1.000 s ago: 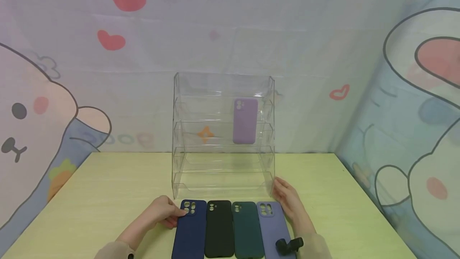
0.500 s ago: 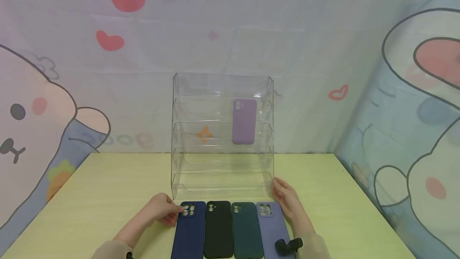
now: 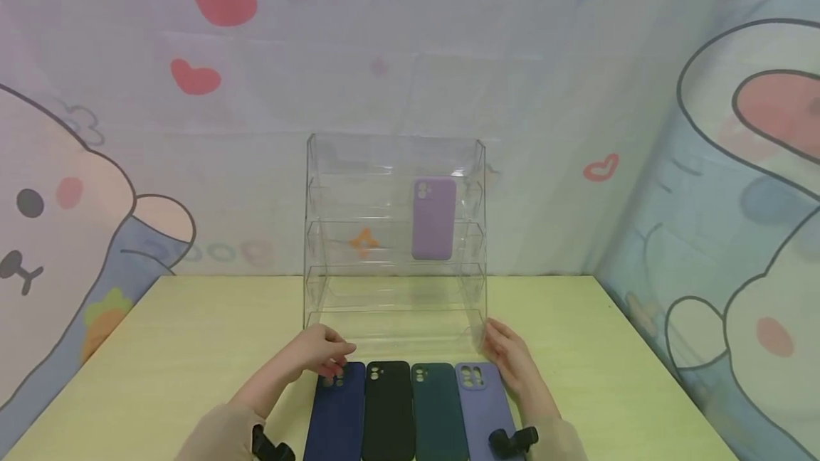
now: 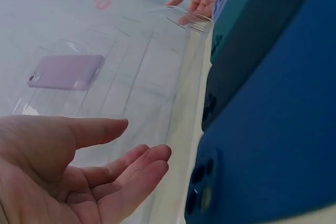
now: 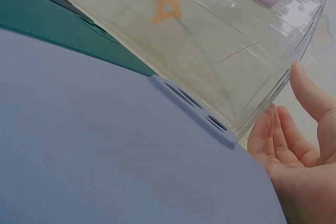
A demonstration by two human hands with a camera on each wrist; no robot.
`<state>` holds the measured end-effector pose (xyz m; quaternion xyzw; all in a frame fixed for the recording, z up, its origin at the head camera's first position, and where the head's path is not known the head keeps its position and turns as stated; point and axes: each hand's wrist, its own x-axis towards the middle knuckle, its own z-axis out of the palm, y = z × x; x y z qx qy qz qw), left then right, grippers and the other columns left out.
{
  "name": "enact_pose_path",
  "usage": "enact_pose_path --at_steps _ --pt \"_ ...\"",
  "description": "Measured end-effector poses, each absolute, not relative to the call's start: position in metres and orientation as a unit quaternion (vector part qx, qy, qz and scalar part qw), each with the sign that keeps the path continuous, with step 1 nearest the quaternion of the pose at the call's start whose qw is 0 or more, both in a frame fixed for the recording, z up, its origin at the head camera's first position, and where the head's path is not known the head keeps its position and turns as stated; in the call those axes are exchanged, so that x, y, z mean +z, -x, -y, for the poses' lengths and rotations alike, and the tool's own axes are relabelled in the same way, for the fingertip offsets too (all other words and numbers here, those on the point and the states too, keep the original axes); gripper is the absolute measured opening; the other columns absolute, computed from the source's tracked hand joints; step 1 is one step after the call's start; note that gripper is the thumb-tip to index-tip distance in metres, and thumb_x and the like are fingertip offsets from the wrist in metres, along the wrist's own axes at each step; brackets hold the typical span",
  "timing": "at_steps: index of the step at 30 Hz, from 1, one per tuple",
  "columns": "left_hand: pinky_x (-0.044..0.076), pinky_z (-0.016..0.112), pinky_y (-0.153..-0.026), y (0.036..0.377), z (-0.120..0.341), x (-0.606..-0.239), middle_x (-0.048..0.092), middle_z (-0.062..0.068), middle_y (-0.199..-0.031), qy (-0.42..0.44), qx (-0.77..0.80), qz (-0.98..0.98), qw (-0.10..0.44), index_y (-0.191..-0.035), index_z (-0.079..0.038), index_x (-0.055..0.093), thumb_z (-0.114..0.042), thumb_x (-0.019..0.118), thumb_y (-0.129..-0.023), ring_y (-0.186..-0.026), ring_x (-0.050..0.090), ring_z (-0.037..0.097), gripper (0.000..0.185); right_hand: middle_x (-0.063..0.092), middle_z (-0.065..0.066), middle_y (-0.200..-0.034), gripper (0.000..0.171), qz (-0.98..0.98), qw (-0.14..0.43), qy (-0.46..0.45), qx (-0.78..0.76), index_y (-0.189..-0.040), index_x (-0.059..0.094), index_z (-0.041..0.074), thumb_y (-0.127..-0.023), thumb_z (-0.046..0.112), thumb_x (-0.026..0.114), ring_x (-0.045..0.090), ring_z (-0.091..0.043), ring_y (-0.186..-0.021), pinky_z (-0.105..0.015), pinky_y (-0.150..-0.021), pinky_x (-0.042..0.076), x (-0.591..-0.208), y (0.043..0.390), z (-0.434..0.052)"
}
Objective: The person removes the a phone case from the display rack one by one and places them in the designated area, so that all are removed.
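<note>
We see a pale yellow-green bench (image 3: 192, 347) against the patterned backdrop. On it stands a clear tiered rack (image 3: 393, 304), set toward the middle. Just in front of the rack four phone cases lie flat in a row, side by side: a navy case (image 3: 336, 418), a black case (image 3: 386, 411), a dark green case (image 3: 435, 415) and a lavender-blue case (image 3: 480, 411).

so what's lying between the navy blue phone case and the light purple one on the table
Two silicone phone cases lie side by side between the navy blue phone case and the light purple phone case: a black phone case, then a dark green phone case. The head view shows it.
</note>
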<state>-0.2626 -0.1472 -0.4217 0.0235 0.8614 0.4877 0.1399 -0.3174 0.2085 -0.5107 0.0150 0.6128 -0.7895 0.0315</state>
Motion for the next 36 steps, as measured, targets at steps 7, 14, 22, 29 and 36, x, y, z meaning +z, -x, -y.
enact_pose_path --at_steps 7,14,22,29,36 --pt "0.06 0.035 -0.07 0.277 0.133 -0.405 0.068 0.019 -0.095 -0.03 0.509 -0.853 0.114 -0.111 0.008 0.062 -0.017 0.062 -0.093 -0.076 0.069 0.022 0.03 0.058 0.002 -0.107 0.052 -0.608 0.032 -0.019 -0.793 -0.141 0.03 -0.014 -0.099 0.011 0.05 0.055 -0.007 -0.099 -0.017 -0.085 0.048 -0.51 0.318 -0.208" --pt "0.059 0.039 -0.076 0.291 0.117 -0.393 0.066 0.024 -0.105 -0.017 0.563 -0.824 0.062 -0.115 0.01 0.061 -0.011 0.059 -0.094 -0.086 0.069 0.032 0.029 0.058 0.001 -0.109 0.052 -0.609 0.031 -0.021 -0.792 -0.141 0.031 -0.013 -0.099 0.011 0.05 0.055 -0.007 -0.099 -0.018 -0.085 0.048 -0.508 0.317 -0.208" --pt "0.058 0.038 -0.082 0.306 0.1 -0.383 0.064 0.023 -0.111 -0.025 0.585 -0.81 0.001 -0.121 0.007 0.059 -0.012 0.057 -0.095 -0.084 0.068 0.024 0.032 0.059 0.005 -0.105 0.052 -0.611 0.026 -0.016 -0.791 -0.141 0.031 -0.014 -0.099 0.011 0.05 0.056 -0.005 -0.097 -0.017 -0.084 0.049 -0.509 0.316 -0.207" --pt "0.056 0.037 -0.088 0.326 0.091 -0.374 0.06 0.023 -0.114 -0.023 0.628 -0.777 -0.042 -0.123 0.004 0.058 -0.009 0.055 -0.096 -0.09 0.067 0.027 0.03 0.059 0.001 -0.109 0.051 -0.608 0.024 -0.022 -0.793 -0.141 0.032 -0.014 -0.099 0.01 0.051 0.056 -0.007 -0.099 -0.018 -0.085 0.049 -0.508 0.316 -0.206" --pt "0.054 0.032 -0.092 0.346 0.077 -0.361 0.058 0.024 -0.123 -0.024 0.657 -0.751 -0.066 -0.125 0.005 0.056 -0.007 0.055 -0.097 -0.102 0.064 0.029 0.031 0.057 -0.006 -0.119 0.052 -0.618 0.026 -0.017 -0.786 -0.141 0.031 -0.014 -0.099 0.011 0.05 0.054 -0.008 -0.102 -0.017 -0.085 0.048 -0.51 0.317 -0.208"
